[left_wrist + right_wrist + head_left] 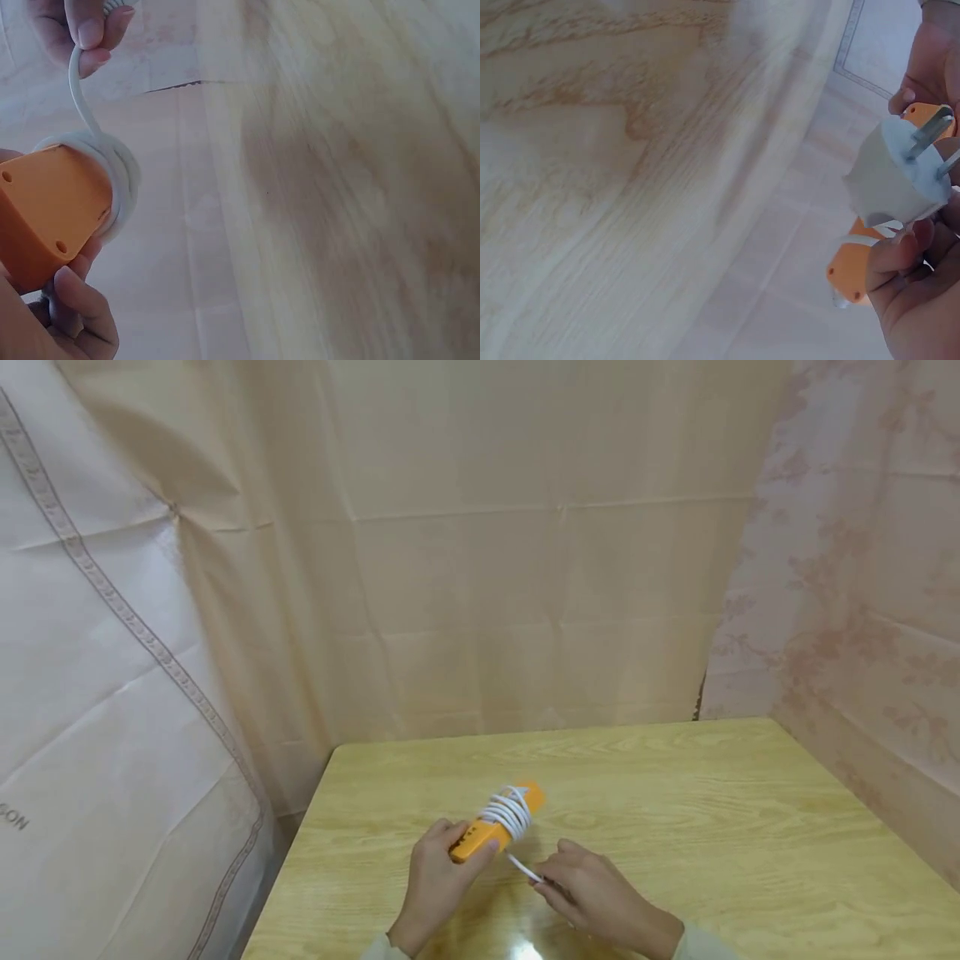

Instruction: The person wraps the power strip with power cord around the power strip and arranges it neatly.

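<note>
An orange power strip is held tilted above the table by my left hand, which grips its near end. White cord is wound in several turns around the strip's far half. From the coil a short length of cord runs to my right hand, whose thumb and fingers pinch it. In the right wrist view a white plug with metal prongs sticks out by the right hand's fingers. The left wrist view shows the strip's underside with screw holes.
Below the hands is a wood-grain table. A beige cloth hangs behind it. Pale cloth stands on the left, and flower-patterned cloth on the right.
</note>
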A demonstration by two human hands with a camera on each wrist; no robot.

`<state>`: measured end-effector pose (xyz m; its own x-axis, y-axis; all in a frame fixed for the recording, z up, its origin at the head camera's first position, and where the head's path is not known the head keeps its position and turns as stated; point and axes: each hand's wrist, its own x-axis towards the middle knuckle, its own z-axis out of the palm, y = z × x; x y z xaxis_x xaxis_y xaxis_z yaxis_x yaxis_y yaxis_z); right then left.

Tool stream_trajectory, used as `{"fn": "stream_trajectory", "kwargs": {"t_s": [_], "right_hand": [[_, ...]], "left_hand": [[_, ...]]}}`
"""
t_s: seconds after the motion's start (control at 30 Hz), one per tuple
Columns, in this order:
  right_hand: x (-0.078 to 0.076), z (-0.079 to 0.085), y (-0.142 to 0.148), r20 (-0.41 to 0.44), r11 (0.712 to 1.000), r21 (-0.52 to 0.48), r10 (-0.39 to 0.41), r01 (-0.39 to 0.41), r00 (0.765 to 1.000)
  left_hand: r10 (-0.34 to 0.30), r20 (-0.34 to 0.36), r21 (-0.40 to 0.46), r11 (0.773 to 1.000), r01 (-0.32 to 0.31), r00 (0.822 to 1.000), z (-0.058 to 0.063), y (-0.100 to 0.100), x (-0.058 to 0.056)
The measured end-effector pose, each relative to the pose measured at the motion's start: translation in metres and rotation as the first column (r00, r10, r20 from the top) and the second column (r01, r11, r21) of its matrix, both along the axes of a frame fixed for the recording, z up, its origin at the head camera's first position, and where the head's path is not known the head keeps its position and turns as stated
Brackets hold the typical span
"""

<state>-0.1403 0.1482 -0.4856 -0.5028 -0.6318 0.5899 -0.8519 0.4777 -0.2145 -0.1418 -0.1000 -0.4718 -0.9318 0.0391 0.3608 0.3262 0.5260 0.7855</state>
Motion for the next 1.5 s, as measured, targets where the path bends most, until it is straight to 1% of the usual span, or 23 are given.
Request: {"fn": "stream_trajectory", "kwargs": {"t_s": [0.13, 0.23, 0.3, 0.43, 0.53, 0.63, 0.73, 0.83, 0.9, 0.97, 1.03, 1.13, 1.23, 1.3, 1.37, 1.4, 1.43, 1.47, 1.5], "right_hand": [[-0.003, 0.002, 0.000, -0.080, 1.000, 0.003, 0.004, -0.004, 0.997], [-0.006, 0.003, 0.001, -0.140, 0.999, 0.025, 0.030, -0.027, 0.990], [-0.007, 0.004, 0.002, -0.175, 0.998, 0.043, 0.051, -0.044, 0.983], [-0.008, 0.007, 0.002, -0.228, 0.997, 0.059, 0.067, -0.055, 0.971], [-0.008, 0.009, 0.002, -0.243, 0.997, 0.048, 0.072, -0.063, 0.967], [-0.006, 0.010, 0.001, -0.234, 0.997, 0.038, 0.071, -0.064, 0.970], [-0.003, 0.011, -0.001, -0.210, 0.999, 0.031, 0.042, -0.036, 0.977], [-0.001, 0.012, -0.002, -0.163, 1.000, 0.007, 0.001, 0.000, 0.987], [-0.001, 0.013, -0.003, -0.131, 1.000, -0.005, -0.028, 0.028, 0.991], [-0.001, 0.012, -0.004, -0.092, 0.999, -0.010, -0.054, 0.053, 0.994], [-0.002, 0.011, -0.004, -0.045, 0.997, -0.007, -0.078, 0.078, 0.996], [-0.002, 0.009, -0.003, 0.055, 0.993, -0.022, -0.114, 0.115, 0.992], [-0.002, 0.005, -0.004, 0.156, 0.987, -0.055, -0.139, 0.149, 0.978], [-0.002, 0.003, -0.006, 0.217, 0.983, -0.071, -0.150, 0.169, 0.965], [-0.003, 0.002, -0.008, 0.307, 0.978, -0.070, -0.166, 0.196, 0.937], [-0.003, 0.000, -0.010, 0.357, 0.976, -0.068, -0.170, 0.207, 0.918], [-0.002, -0.002, -0.011, 0.419, 0.974, -0.075, -0.165, 0.215, 0.893], [-0.002, -0.004, -0.012, 0.480, 0.971, -0.082, -0.159, 0.225, 0.863], [-0.002, -0.007, -0.013, 0.542, 0.968, -0.089, -0.152, 0.236, 0.826]], "left_hand": [[0.005, 0.012, -0.073, 0.997, -0.004, 1.000, 0.003, 0.001, -0.003], [0.009, 0.006, -0.129, 0.992, -0.008, 1.000, 0.003, 0.001, -0.002], [0.000, 0.000, -0.170, 0.985, 0.000, 1.000, 0.000, 0.001, 0.000], [-0.037, -0.037, -0.250, 0.968, 0.026, 0.999, -0.004, 0.001, 0.002], [-0.054, -0.075, -0.301, 0.953, 0.029, 0.996, -0.005, 0.001, 0.003], [-0.051, -0.098, -0.338, 0.941, 0.015, 0.994, -0.007, 0.001, 0.004], [-0.044, -0.109, -0.359, 0.933, 0.002, 0.993, -0.008, 0.002, 0.004], [-0.044, -0.105, -0.369, 0.930, 0.002, 0.993, -0.010, 0.001, 0.002], [-0.047, -0.097, -0.374, 0.927, 0.007, 0.994, -0.012, 0.001, -0.001], [-0.062, -0.087, -0.375, 0.926, 0.025, 0.994, -0.014, 0.000, -0.005], [-0.085, -0.083, -0.393, 0.918, 0.046, 0.993, -0.016, 0.000, -0.009], [-0.118, -0.083, -0.426, 0.902, 0.072, 0.990, -0.018, 0.000, -0.015], [-0.124, -0.069, -0.460, 0.884, 0.079, 0.990, -0.020, 0.000, -0.019], [-0.118, -0.052, -0.481, 0.873, 0.078, 0.992, -0.021, 0.003, -0.023], [-0.109, -0.044, -0.510, 0.857, 0.071, 0.993, -0.022, 0.006, -0.027], [-0.107, -0.038, -0.525, 0.848, 0.071, 0.994, -0.022, 0.007, -0.029], [-0.108, -0.035, -0.538, 0.840, 0.072, 0.993, -0.023, 0.008, -0.031], [-0.109, -0.032, -0.553, 0.830, 0.073, 0.994, -0.025, 0.009, -0.033], [-0.110, -0.028, -0.566, 0.821, 0.075, 0.993, -0.027, 0.010, -0.034]]}}
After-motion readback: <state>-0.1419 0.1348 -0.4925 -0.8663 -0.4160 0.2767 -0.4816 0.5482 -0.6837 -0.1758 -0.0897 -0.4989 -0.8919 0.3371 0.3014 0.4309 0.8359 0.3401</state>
